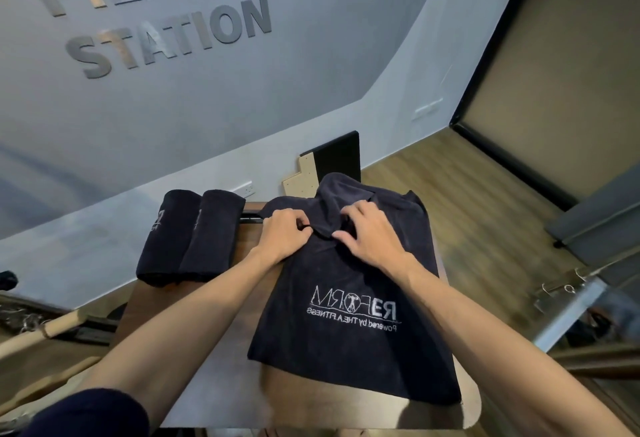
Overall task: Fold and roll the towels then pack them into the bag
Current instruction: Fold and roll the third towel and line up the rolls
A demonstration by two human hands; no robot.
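Head view. A dark navy towel (349,298) lies spread on the brown desk (214,360), white printed logo facing up (lettering reads mirrored). Its far end is bunched and raised off the surface.

Left hand (284,234): fingers curled closed, pinching a fold of the towel's far end. Right hand (369,234): fingers bent down and pressing into the same bunched fold, thumb tucked toward the left hand; grip on the cloth is partial, fingertips spread. The two hands sit just beside each other, near the towel's far edge.

Two rolled towels (188,237) of the same colour lie side by side, touching, at the desk's far left corner. No bag identifiable.

Wall sign (152,10) behind reads PILATES STATION.
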